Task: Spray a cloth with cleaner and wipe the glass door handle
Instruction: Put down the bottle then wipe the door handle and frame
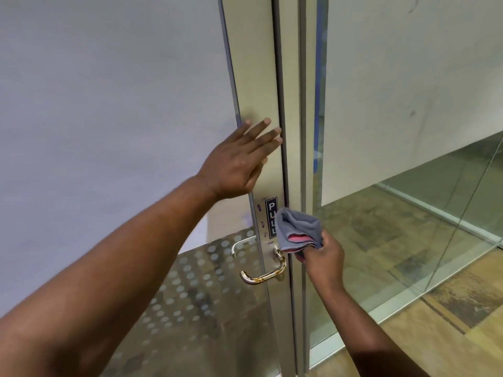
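Now L hand [239,161] flat, fingers spread, against metal door stile [261,85] above PULL sticker [271,217], R hand [322,258] gripping bunched grey cloth [299,229] w/ red edge, just above-right of brass lever handle [265,273], not clearly touching it.

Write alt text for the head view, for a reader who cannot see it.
A person's right hand holds a bunched grey cloth just above a lever door handle, while the left hand presses flat on the metal door frame higher up. A PULL sticker sits between them.
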The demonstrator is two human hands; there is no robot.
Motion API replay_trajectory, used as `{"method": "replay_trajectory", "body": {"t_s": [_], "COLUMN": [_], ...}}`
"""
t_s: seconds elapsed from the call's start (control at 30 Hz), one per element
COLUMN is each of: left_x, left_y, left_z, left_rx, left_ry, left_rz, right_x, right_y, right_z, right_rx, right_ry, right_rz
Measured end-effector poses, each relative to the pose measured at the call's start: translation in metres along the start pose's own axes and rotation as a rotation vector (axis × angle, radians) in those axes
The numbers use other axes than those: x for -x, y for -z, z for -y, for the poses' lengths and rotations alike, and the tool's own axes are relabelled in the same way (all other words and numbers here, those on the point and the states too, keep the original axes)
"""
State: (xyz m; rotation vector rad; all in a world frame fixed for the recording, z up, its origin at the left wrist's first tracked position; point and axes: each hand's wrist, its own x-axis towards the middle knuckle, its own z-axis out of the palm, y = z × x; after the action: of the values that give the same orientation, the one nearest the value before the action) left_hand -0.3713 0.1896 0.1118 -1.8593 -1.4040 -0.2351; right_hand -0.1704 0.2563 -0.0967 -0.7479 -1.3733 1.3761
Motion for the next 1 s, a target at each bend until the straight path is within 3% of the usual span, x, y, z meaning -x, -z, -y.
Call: {"method": "replay_trajectory", "body": {"t_s": [0.23,0.57,0.83,1.0], "left_x": [0.03,0.057,0.06,0.06], "left_y": [-0.011,-0.037,-0.041,-0.041], "left_z": [0.012,0.004,0.007,0.007], "left_rx": [-0.329,-0.315,-0.324,-0.327], "left_ry": [0.064,-0.051,-0.079,-0.089], "left_rz": [0.028,0.201,0.212,0.199], "right_x": [-0.001,-0.013,-0.019,-0.032], "right_y": [-0.011,-0.032,-0.056,-0.078], "right_z": [-0.004,-0.027,-0.02,-0.01], "right_rx": [0.12,0.134,0.198,0.3], "right_ry": [0.213,0.28,0.459,0.584], "right_rz": [-0.026,-0.144,-0.065,-0.131]}}
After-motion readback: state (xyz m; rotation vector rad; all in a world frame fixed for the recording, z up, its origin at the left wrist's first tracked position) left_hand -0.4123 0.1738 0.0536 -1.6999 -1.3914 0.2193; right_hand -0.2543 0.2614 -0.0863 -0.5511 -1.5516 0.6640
